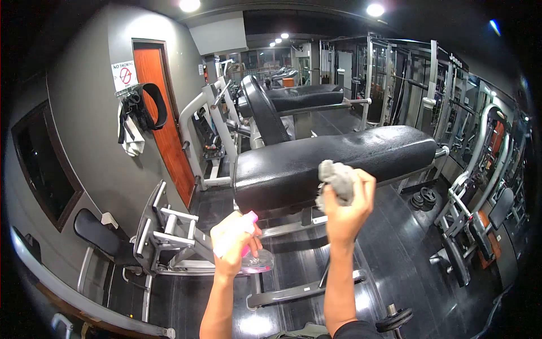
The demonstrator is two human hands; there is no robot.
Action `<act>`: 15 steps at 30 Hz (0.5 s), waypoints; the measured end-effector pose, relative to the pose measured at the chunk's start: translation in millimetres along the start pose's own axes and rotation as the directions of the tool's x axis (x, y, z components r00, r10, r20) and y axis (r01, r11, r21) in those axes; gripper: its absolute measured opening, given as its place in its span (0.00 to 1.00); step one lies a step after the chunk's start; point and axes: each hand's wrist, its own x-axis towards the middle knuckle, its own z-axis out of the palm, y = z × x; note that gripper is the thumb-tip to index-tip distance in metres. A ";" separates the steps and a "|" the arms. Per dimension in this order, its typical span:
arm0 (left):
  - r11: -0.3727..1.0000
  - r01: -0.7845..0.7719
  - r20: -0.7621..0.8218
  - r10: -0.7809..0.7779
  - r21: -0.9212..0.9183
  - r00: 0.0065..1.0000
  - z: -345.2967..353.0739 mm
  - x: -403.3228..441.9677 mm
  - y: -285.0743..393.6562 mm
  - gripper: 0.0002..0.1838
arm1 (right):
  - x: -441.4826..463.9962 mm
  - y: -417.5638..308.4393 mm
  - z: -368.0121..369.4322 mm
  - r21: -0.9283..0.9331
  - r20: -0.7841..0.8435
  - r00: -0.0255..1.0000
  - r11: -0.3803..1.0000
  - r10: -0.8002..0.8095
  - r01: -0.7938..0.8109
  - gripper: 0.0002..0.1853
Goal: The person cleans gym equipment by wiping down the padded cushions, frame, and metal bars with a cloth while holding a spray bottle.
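Note:
My left hand (227, 244) is closed around the neck of a spray bottle (258, 263) with a pink head and a clear body. The bottle hangs over the floor, in front of a bench's near side. In my right hand (353, 213) a crumpled grey cloth (337, 179) is gripped between thumb and fingers. That hand is raised before the long black padded bench (333, 155); whether the cloth touches the pad I cannot tell. Shiny patches show on the bench's black cover.
A second padded bench (305, 97) stands behind. Metal machine frames (175, 234) are at the left, below an orange door (155, 107). Weight plates (423, 198) lie on the floor at the right, and another plate (394, 320) is near my right forearm.

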 end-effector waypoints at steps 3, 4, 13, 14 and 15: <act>0.999 -0.049 -0.027 0.049 0.007 0.998 11.5 4.6 -4.0 0.16 | -16.3 -24.1 8.1 0.104 0.207 0.977 0.994 -0.053 0.032 0.28; 0.997 -0.073 -0.034 0.073 0.001 0.997 14.8 5.9 -4.7 0.16 | -27.1 -25.8 13.3 0.142 0.231 0.968 0.988 -0.095 0.063 0.28; 0.986 -0.154 -0.001 0.154 0.058 0.988 37.7 20.7 -1.1 0.18 | -1.0 30.7 -14.9 0.033 -0.017 1.000 0.999 0.012 -0.012 0.26; 0.976 -0.203 -0.014 0.205 0.077 0.979 40.0 22.6 -3.8 0.18 | -3.5 27.2 -11.1 0.080 -0.019 1.000 0.997 -0.011 0.013 0.26; 0.976 -0.203 -0.017 0.205 0.078 0.979 42.6 23.9 -6.0 0.18 | -7.8 22.4 -5.9 0.128 -0.020 0.999 0.991 -0.032 0.035 0.26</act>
